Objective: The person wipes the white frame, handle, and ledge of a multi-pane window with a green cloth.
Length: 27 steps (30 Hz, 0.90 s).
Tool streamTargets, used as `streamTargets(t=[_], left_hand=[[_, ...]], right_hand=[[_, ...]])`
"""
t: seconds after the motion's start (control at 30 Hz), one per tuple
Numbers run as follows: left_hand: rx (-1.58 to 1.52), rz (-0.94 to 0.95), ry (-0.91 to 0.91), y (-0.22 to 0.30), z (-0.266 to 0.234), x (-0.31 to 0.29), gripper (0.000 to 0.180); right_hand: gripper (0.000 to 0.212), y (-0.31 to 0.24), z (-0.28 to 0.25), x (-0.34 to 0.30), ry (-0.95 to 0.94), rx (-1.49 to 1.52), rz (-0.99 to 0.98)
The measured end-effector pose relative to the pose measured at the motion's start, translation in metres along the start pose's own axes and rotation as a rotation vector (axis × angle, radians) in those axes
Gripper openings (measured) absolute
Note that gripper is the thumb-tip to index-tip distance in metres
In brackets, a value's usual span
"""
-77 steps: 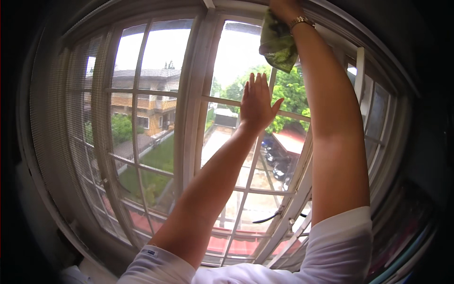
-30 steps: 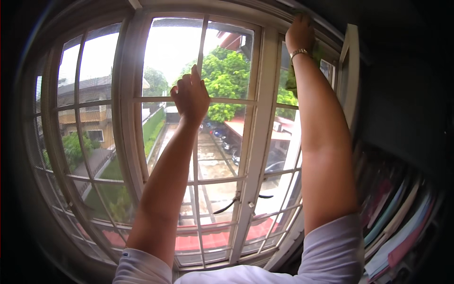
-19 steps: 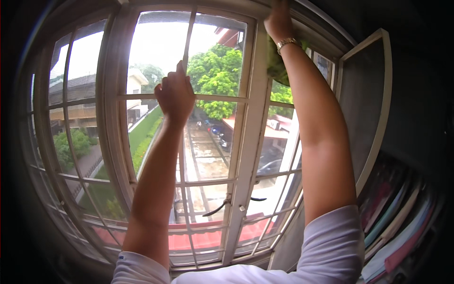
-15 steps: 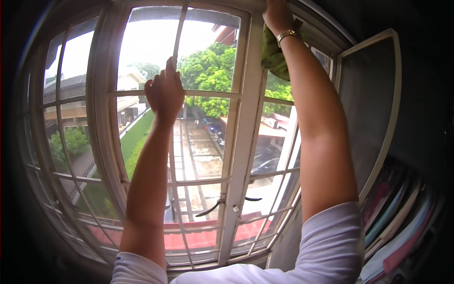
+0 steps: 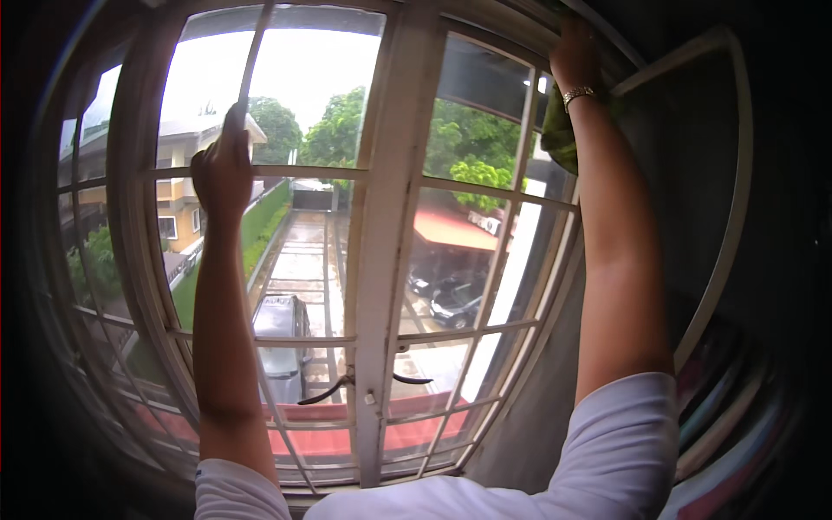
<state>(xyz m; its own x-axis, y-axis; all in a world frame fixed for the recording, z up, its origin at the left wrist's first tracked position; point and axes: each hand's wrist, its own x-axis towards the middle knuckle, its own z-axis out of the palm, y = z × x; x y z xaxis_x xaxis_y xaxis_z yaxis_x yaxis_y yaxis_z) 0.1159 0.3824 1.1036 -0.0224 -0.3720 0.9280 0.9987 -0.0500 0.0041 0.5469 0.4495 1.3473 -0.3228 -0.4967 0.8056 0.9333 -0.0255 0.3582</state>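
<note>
My left hand (image 5: 224, 173) is closed around a slim vertical bar (image 5: 253, 65) of the white-framed window, just above a crossbar. High on the right, my raised right hand (image 5: 575, 59) grips a dark green cloth (image 5: 560, 132), which hangs below it at the upper right corner of the window frame. The fingers of that hand are partly lost in shadow. A metal-link bracelet (image 5: 578, 94) circles my right wrist. Between my arms stands the thick white middle post (image 5: 386, 217), flanked by two panels of glass panes.
Two dark curved window handles (image 5: 322, 394) stick out low by the middle post. To the right, a framed screen panel (image 5: 737, 173) stands swung open. Hanging clothes (image 5: 724, 433) fill the lower right. Outside are a driveway (image 5: 303, 243), parked vehicles (image 5: 279, 334) and trees.
My right hand has gone rightward with the cloth, from beside the middle post to the frame's right corner. My left hand keeps its hold on the bar while the view has turned right.
</note>
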Motion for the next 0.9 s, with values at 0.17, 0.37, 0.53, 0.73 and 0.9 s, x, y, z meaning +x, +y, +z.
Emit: streamTargets(t=[0.17, 0.37, 0.53, 0.73, 0.9], left_hand=[[-0.049, 0.004, 0.008, 0.004, 0.0, 0.0, 0.038], [0.013, -0.051, -0.078, 0.005, 0.001, 0.001, 0.036], [0.045, -0.034, -0.063, -0.005, -0.004, -0.003, 0.035], [-0.021, -0.001, -0.044, -0.001, -0.001, -0.002, 0.035], [-0.053, -0.021, -0.053, 0.002, -0.007, 0.004, 0.035]], right_hand=[[0.027, 0.026, 0.004, -0.012, -0.018, -0.103, 0.028], [0.029, 0.029, 0.011, -0.012, -0.064, 0.038, 0.055], [0.031, 0.035, 0.018, -0.021, -0.189, 0.14, 0.197], [0.025, 0.097, 0.035, -0.02, -0.44, -0.123, 0.175], [0.038, 0.101, 0.036, 0.006, -0.665, -0.52, 0.078]])
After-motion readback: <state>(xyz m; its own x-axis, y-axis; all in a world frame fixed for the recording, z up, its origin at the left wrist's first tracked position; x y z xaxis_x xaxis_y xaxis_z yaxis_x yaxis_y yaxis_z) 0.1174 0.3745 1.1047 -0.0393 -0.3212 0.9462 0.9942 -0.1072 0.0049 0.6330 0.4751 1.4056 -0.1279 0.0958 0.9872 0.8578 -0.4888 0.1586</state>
